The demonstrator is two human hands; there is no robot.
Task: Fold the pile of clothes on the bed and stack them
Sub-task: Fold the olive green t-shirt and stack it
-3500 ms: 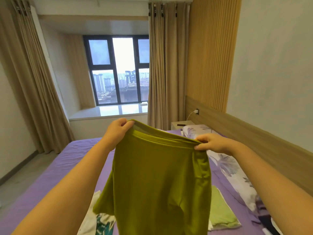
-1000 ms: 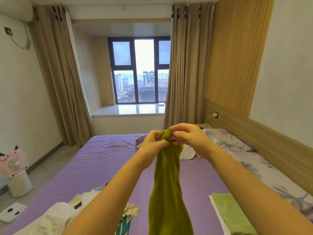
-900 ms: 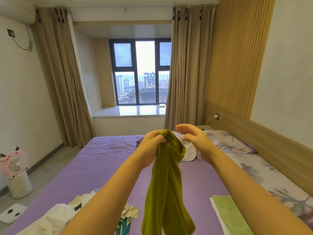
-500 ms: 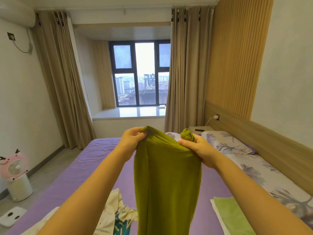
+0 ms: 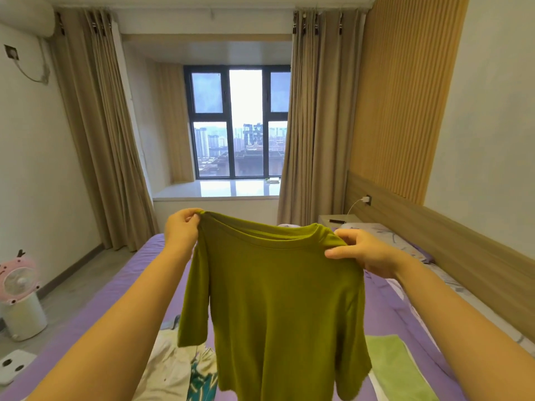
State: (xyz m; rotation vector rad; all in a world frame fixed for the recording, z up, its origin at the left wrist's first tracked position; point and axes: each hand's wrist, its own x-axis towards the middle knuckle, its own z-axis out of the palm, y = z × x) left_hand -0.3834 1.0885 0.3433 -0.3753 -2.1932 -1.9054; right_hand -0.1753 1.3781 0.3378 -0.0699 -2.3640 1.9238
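Head view looks down two bare forearms stretched out over the bed (image 5: pixel 121 287), which wears a purple sheet. Between the hands hangs an olive-green T-shirt (image 5: pixel 278 308), spread flat and facing the person, hem dangling toward the mattress. Left hand (image 5: pixel 182 228) pinches one shoulder seam between thumb and curled fingers; right hand (image 5: pixel 366 253) pinches the other shoulder, its grip closed on the cloth beside the collar. Below the shirt on the left lies a rumpled heap of white and teal-patterned clothes (image 5: pixel 179 369). To the right a light-green folded garment (image 5: pixel 396 369) rests flat on the sheet. A floral pillow (image 5: pixel 373 230) sits by the wooden headboard, and a pink fan (image 5: pixel 18 282) stands on the floor.
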